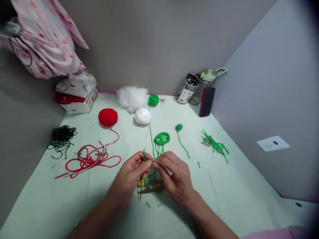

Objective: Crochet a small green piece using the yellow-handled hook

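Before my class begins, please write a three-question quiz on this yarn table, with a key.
1. True or false: the red ball lies to the left of the white ball.
2. What colour is the yarn tangle nearest the left edge of the table? a) green b) black c) white
3. Fill in: the yellow-handled tool is held in the ____ hand.

Key: 1. True. 2. b. 3. Left hand.

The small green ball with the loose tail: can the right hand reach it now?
Probably yes: only the tail seems to lie between the ball and the right hand, though that hand looks occupied.
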`<state>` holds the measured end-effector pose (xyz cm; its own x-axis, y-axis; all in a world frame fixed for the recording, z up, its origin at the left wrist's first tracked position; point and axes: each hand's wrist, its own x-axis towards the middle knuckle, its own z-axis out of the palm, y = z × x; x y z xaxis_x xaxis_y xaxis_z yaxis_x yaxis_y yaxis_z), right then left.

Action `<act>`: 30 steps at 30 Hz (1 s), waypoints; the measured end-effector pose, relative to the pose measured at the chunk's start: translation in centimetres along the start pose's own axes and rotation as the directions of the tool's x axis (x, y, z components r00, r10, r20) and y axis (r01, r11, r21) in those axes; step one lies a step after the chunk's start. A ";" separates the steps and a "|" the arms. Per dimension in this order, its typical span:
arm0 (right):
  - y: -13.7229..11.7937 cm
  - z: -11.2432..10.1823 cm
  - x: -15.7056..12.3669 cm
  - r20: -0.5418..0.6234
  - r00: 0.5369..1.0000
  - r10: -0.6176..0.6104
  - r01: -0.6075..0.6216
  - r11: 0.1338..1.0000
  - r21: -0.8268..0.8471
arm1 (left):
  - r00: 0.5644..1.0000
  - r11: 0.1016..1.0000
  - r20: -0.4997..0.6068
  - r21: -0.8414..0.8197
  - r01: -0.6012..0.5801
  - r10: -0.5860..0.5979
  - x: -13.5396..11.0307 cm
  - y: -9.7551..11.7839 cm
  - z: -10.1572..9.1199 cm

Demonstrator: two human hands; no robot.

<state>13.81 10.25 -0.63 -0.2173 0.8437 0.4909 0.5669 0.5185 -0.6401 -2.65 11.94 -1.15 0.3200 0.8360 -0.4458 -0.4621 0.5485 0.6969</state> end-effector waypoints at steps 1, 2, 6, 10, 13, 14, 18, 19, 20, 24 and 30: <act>0.0 -0.2 0.1 -0.011 0.996 0.090 -0.089 0.992 0.087 | 1.000 1.000 0.009 0.013 0.003 -0.003 0.0 0.1 -0.1; 0.0 -0.4 0.3 -0.017 0.983 0.184 -0.179 0.969 0.172 | 1.000 1.000 0.019 0.025 0.004 -0.004 0.0 0.2 -0.1; 0.2 -0.8 0.8 0.048 0.887 0.460 -0.438 0.801 0.408 | 0.999 0.998 0.044 0.070 0.000 -0.003 0.0 0.1 -0.4; 0.5 -0.6 0.8 0.123 0.878 0.463 -0.467 0.766 0.442 | 0.999 0.994 0.036 0.113 -0.011 0.007 0.0 -0.1 -0.6; 0.6 -0.2 0.6 0.076 0.938 0.339 -0.344 0.876 0.339 | 0.999 0.985 0.016 0.166 -0.039 0.036 0.1 -0.2 -0.7; 0.5 -0.1 0.5 0.053 0.962 0.267 -0.271 0.922 0.276 | 0.999 0.981 0.011 0.187 -0.047 0.046 0.1 -0.2 -0.8; 0.2 0.3 -0.1 0.011 0.999 -0.038 0.039 0.998 -0.055 | 0.998 0.967 0.024 0.247 -0.057 0.053 0.5 -0.3 -0.8; 0.1 0.4 -0.2 0.012 0.997 -0.081 0.082 0.989 -0.124 | 0.998 0.966 0.037 0.255 -0.052 0.044 0.6 -0.4 -0.8; 0.1 0.4 -0.3 0.008 0.994 -0.108 0.108 0.978 -0.180 | 0.998 0.965 0.053 0.260 -0.043 0.030 0.6 -0.4 -0.8; 0.2 0.2 -0.5 -0.068 0.988 -0.136 0.113 0.956 -0.272 | 0.993 0.968 0.109 0.249 0.023 -0.052 0.5 -0.5 -1.0; 0.2 -0.2 0.5 -0.007 0.997 0.080 -0.079 0.990 0.116 | 0.993 0.984 0.091 0.170 0.062 -0.078 0.2 -1.1 -1.3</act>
<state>13.99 10.71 -0.39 -0.1655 0.8817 0.4419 0.4867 0.4627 -0.7409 -3.13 11.52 -2.67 0.4293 0.7853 -0.4461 -0.2942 0.5886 0.7530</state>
